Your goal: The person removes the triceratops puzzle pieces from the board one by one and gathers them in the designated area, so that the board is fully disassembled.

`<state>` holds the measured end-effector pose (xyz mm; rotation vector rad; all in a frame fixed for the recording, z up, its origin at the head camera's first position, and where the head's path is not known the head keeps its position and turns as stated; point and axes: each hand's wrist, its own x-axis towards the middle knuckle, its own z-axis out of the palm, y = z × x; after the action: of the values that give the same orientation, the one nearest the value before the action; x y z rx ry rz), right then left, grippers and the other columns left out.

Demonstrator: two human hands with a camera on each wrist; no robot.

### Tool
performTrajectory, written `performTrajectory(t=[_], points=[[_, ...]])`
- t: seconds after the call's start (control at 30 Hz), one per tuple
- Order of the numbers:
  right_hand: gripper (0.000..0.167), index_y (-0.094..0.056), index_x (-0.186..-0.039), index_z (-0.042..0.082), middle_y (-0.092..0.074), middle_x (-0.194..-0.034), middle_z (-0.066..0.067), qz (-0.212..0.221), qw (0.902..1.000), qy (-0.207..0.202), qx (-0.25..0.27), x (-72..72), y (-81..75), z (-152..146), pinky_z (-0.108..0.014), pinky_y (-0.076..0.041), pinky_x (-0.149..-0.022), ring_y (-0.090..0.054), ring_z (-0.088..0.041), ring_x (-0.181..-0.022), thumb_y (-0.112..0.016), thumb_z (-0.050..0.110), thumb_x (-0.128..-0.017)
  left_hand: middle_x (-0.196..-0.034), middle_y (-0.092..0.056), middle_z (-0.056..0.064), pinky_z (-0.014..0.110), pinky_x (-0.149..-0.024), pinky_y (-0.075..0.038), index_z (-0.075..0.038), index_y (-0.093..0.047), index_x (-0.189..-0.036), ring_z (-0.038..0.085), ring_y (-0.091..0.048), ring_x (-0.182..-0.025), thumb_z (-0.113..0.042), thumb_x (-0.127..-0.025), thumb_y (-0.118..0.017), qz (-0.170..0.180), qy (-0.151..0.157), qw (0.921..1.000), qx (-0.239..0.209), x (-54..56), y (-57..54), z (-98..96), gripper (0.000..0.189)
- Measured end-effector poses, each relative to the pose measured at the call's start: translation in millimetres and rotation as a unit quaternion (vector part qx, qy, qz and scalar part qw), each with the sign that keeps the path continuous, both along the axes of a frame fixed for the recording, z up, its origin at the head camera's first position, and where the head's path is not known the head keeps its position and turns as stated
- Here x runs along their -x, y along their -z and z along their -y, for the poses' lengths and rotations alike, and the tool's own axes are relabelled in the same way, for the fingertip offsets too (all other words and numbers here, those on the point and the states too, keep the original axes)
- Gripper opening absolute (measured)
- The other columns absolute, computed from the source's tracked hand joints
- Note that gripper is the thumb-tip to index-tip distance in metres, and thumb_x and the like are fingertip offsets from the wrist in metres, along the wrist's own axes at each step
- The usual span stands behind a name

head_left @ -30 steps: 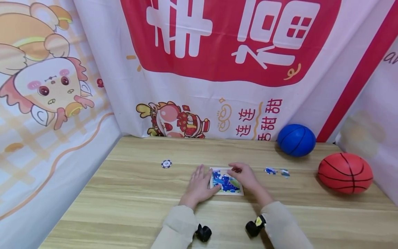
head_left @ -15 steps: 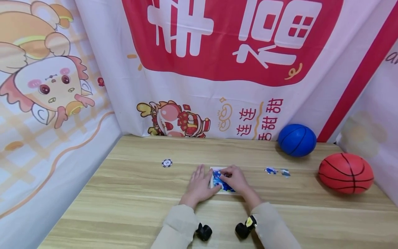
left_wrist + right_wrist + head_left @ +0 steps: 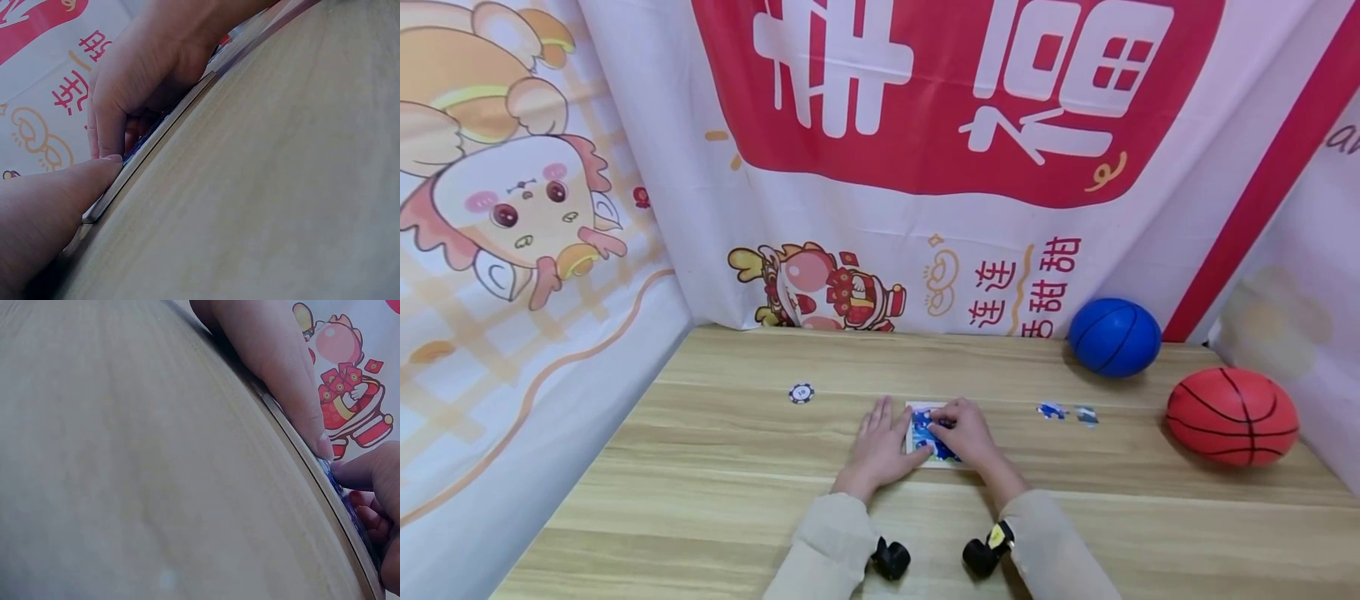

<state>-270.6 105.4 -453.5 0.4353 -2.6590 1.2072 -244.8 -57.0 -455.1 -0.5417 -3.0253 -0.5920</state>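
A small jigsaw puzzle, mostly blue, lies in a pale shallow tray on the wooden table. My left hand rests at the tray's left side, fingers extended on the table, its thumb over the near-left part of the puzzle. Curled over the upper right is my right hand; its thumb and fingers pinch at a puzzle piece that they largely hide. In the left wrist view the left thumb lies close to the right fingertips at the tray's edge. The right wrist view shows both thumbs low over the puzzle.
Two loose puzzle pieces lie right of the tray. A poker chip is to the left. Farther right sit a blue ball and a red ball. Printed curtains hang behind the table.
My right hand has moved left and farther over the puzzle from the tray's right side, then stayed nearly still. The left hand keeps its place.
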Motion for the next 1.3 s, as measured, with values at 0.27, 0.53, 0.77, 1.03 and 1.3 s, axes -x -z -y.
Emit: performTrajectory(t=[0.27,0.53,0.77,1.03,1.3], points=[[0.007,-0.064,-0.082,0.006,-0.051,-0.08,-0.003,0.055,0.998,0.024,-0.021,3.0,-3.4,6.3,-0.036,-0.041,-0.072,-0.047,-0.018,-0.078,-0.065,0.007,-0.075,-0.14,-0.008,0.021,0.043,-0.101,-0.005,-0.009,-0.028,-0.135,0.03,-0.001,-0.128,-0.062,-0.079,-0.038,0.002,0.002,1.0,0.003,0.5,-0.4,1.0,0.078],[0.006,-0.061,-0.081,0.006,-0.05,-0.08,-0.003,0.079,0.9958,0.044,-0.012,5.2,-4.4,10.3,-0.033,-0.042,-0.07,-0.046,-0.018,-0.076,-0.065,0.007,-0.076,-0.14,-0.007,0.021,0.043,-0.101,-0.005,-0.01,-0.027,-0.136,0.03,-0.001,-0.128,-0.061,-0.08,-0.039,-0.002,0.002,1.0,0.005,0.3,-0.5,0.4,0.077],[0.011,-0.056,-0.077,0.007,-0.053,-0.073,-0.001,0.067,0.9968,0.042,0.009,7.1,-1.5,11.2,-0.031,-0.043,-0.066,-0.048,-0.017,-0.07,-0.066,0.005,-0.074,-0.14,-0.007,0.021,0.043,-0.101,-0.004,-0.01,-0.027,-0.136,0.03,0.0,-0.128,-0.061,-0.08,-0.039,0.003,-0.001,1.0,0.007,-0.2,-1.1,0.4,0.076],[0.033,-0.054,-0.103,0.002,-0.053,-0.072,-0.001,0.056,0.9975,0.032,0.029,8.1,-1.5,11.2,-0.033,-0.042,-0.069,-0.049,-0.016,-0.068,-0.066,0.001,-0.072,-0.14,-0.008,0.021,0.043,-0.101,-0.005,-0.009,-0.028,-0.135,0.03,-0.002,-0.128,-0.06,-0.08,-0.039,0.002,0.0,1.0,0.009,0.1,-2.1,0.6,0.076],[0.029,-0.059,-0.105,-0.001,-0.053,-0.073,0.0,0.063,0.9978,0.005,0.02,8.2,-3.0,8.6,-0.032,-0.044,-0.07,-0.048,-0.015,-0.07,-0.062,-0.002,-0.076,-0.14,-0.009,0.021,0.043,-0.101,-0.006,-0.009,-0.028,-0.135,0.03,-0.002,-0.128,-0.059,-0.08,-0.04,0.0,0.001,1.0,0.007,-0.5,-3.9,0.6,0.076]])
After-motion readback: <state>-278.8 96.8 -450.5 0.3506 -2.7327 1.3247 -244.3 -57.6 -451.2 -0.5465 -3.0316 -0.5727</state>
